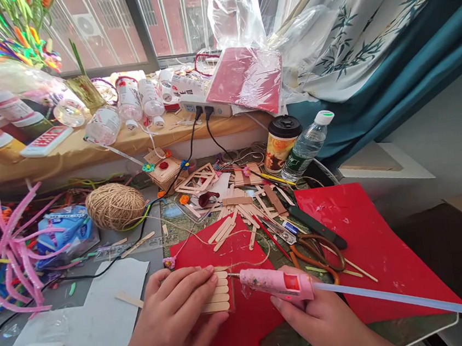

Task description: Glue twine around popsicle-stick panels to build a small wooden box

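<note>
My right hand (318,315) grips a pink hot glue gun (271,283), with a long clear glue stick (405,299) sticking out of its back. Its metal nozzle is at the upper right end of a small panel of popsicle sticks (219,295) laid side by side. Over the left part of that panel lies my left hand (183,307), fingers on top and thumb at the near edge, holding it. Red sheet (248,336) lies beneath the panel. Twine (260,260) loops just behind the nozzle.
Loose popsicle sticks (235,208) are heaped behind the hands. Scissors (319,252) and a dark-handled knife (317,227) lie right of them. A water bottle (304,146) and paper cup (281,143) stand behind. At left are a twine ball (115,206) and a black cord (101,273).
</note>
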The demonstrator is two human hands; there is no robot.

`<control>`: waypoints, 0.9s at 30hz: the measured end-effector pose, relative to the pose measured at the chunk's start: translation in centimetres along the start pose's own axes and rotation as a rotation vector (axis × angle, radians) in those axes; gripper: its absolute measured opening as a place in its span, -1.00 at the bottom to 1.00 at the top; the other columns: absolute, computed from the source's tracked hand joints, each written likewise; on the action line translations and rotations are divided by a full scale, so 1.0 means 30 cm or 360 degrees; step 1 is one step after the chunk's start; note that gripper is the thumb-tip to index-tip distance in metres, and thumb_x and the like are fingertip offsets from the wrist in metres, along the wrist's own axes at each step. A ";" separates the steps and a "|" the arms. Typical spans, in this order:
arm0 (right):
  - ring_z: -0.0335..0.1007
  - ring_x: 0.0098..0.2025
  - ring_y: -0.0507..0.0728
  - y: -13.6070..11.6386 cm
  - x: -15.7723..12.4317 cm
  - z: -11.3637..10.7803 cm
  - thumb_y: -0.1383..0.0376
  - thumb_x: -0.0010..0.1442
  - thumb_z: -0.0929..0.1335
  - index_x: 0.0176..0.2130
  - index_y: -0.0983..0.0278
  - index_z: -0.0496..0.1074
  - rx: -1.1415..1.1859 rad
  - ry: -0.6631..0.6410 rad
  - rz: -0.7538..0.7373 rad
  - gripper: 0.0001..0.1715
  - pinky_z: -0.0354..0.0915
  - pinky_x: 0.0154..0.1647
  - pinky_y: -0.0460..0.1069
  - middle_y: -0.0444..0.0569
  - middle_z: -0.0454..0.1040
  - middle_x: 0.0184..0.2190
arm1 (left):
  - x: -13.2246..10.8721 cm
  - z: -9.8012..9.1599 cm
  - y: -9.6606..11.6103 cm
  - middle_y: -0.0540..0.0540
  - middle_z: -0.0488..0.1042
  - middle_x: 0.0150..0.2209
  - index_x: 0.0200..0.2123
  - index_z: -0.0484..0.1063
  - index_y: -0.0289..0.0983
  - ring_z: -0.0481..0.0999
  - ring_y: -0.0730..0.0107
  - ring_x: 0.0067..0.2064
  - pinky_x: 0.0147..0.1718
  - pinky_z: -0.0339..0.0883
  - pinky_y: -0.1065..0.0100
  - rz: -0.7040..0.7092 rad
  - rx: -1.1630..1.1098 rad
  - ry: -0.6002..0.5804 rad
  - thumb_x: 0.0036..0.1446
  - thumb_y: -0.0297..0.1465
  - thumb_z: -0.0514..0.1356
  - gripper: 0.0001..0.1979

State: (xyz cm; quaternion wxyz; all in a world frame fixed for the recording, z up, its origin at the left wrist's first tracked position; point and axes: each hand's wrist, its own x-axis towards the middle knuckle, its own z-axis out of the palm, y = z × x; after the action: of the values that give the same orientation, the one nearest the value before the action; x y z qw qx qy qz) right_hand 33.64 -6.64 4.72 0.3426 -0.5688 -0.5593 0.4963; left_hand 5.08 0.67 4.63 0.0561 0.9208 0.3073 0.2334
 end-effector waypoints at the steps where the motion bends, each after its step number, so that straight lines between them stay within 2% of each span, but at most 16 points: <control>1: 0.59 -0.13 0.21 0.005 -0.003 0.000 0.22 0.43 0.35 0.04 0.18 0.64 -0.0027 0.0003 0.0004 -0.70 0.52 0.00 0.02 -0.03 0.64 -0.17 | 0.001 -0.001 0.000 -0.12 0.69 0.12 0.15 0.52 -0.16 0.60 0.06 0.10 0.14 0.21 0.03 0.0003 0.0009 -0.0009 0.35 -0.33 0.35 -0.68; 7: 0.54 -0.23 0.17 0.030 -0.016 0.005 0.21 0.43 0.35 -0.04 0.20 0.62 -0.0115 0.0027 0.0023 -0.75 0.48 -0.15 -0.02 -0.05 0.61 -0.21 | 0.001 -0.006 0.003 -0.12 0.69 0.12 0.14 0.51 -0.13 0.61 0.04 0.09 0.14 0.22 0.02 0.0000 0.0018 -0.0021 0.35 -0.33 0.35 -0.68; 13: 0.59 -0.10 0.22 0.015 -0.006 0.001 0.23 0.43 0.34 -0.01 0.17 0.64 -0.0092 0.0025 -0.0039 -0.72 0.50 -0.03 -0.01 -0.03 0.63 -0.13 | 0.007 -0.009 0.011 -0.14 0.68 0.13 0.19 0.48 -0.17 0.59 0.05 0.09 0.14 0.19 0.00 0.0009 -0.0001 -0.0030 0.31 -0.43 0.31 -0.61; 17: 0.55 -0.20 0.19 0.031 -0.008 -0.001 0.25 0.42 0.35 -0.09 0.19 0.62 -0.0147 0.0044 -0.0042 -0.77 0.49 -0.14 -0.03 -0.05 0.60 -0.22 | 0.010 -0.009 0.011 -0.14 0.68 0.12 0.18 0.48 -0.18 0.60 0.05 0.08 0.12 0.20 0.01 0.0005 -0.0010 -0.0029 0.31 -0.44 0.31 -0.61; 23: 0.54 -0.19 0.19 0.038 -0.013 -0.004 0.30 0.40 0.33 -0.02 0.14 0.65 -0.0125 -0.0020 -0.0080 -0.70 0.48 -0.09 -0.01 -0.06 0.59 -0.22 | 0.012 -0.012 0.011 -0.12 0.69 0.12 0.14 0.48 -0.15 0.62 0.07 0.06 0.11 0.20 0.03 0.0001 -0.0022 -0.0027 0.30 -0.44 0.32 -0.64; 27: 0.53 -0.22 0.18 0.022 -0.015 -0.007 0.29 0.40 0.33 -0.11 0.16 0.64 -0.0134 -0.0033 -0.0084 -0.75 0.47 -0.12 -0.02 -0.07 0.57 -0.26 | 0.011 -0.013 0.011 -0.13 0.69 0.12 0.13 0.49 -0.16 0.62 0.06 0.06 0.13 0.19 0.01 -0.0018 -0.0032 -0.0015 0.30 -0.44 0.32 -0.65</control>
State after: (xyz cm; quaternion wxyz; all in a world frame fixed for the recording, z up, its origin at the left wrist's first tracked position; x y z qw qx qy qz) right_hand 34.08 -7.14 4.24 0.3256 -0.5625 -0.5981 0.4690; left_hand 5.30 0.58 5.18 0.0682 0.9196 0.3098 0.2317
